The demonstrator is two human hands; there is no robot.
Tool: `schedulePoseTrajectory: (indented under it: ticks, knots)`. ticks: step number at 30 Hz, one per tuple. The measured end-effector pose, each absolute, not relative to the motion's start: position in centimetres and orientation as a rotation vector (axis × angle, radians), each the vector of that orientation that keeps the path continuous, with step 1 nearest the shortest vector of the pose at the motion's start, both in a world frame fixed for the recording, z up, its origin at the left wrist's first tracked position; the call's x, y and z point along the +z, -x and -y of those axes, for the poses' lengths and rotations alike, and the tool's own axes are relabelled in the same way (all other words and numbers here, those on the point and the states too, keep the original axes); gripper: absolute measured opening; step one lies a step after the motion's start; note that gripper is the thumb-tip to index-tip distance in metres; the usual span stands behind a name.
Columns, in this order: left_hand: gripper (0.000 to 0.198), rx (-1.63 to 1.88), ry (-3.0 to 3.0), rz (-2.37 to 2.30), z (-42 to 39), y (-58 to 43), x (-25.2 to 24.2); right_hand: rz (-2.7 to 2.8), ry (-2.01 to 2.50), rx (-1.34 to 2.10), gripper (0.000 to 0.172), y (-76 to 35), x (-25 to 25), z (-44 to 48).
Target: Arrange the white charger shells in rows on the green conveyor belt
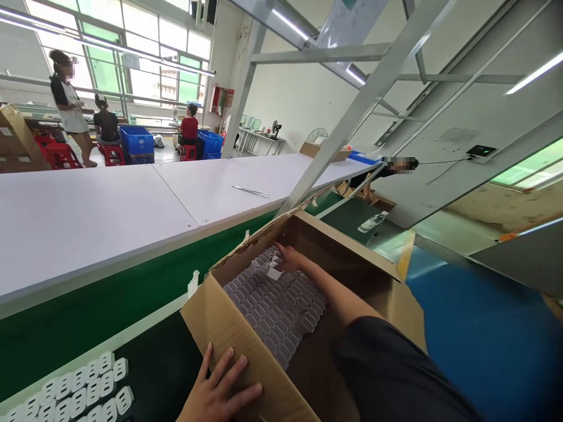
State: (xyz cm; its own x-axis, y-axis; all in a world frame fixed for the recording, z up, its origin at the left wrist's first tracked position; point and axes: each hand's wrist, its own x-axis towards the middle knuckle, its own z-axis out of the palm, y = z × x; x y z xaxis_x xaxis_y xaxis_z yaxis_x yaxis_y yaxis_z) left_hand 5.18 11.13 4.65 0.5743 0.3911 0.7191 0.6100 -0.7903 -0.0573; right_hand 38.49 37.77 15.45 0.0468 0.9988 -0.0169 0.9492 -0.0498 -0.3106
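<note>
An open cardboard box (246, 346) stands tilted in front of me, with rows of small, pale, rounded rectangular pieces (264, 310) on its bottom. My right hand (290, 258) reaches into the far end of the box, its fingers curled round a few white plastic pieces (275, 272); part of the grip is hidden. My left hand (222, 390) lies with fingers spread on the near-left flap of the box and holds nothing. To its left, white plastic covers with slots (79, 398) sit in rows on the dark green surface.
A long white table (109, 205) runs behind the box, with metal tweezers (250, 191) on it. A slanted metal post (334, 135) rises beside the box. A plastic bottle (373, 222) lies beyond it. Co-workers are at the back and far right, near blue crates (137, 140).
</note>
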Motion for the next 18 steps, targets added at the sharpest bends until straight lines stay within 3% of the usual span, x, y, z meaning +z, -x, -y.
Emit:
schedulePoseTrajectory:
  ticks: [3, 8, 13, 18]
  knots:
    - [0.075, -1.008, 2.632, 0.906, -10.1, -4.4, 6.2, 2.135, 1.909, 0.486, 0.094, -36.4, 21.1, -31.2]
    - [0.092, -1.289, 2.822, 1.108, -8.1, -2.3, 7.3, 1.895, 1.399, 0.976, 0.105, -29.7, 25.5, -13.5]
    - [0.102, -1.92, 2.603, 1.007, -5.2, 2.2, 7.3, 1.401, 1.15, 1.612, 0.103, -19.5, 18.7, -1.9]
    - [0.085, -1.814, 2.572, 0.924, -0.8, 8.5, 6.9, 1.231, 0.941, 1.964, 0.09, -10.9, 9.9, -0.9]
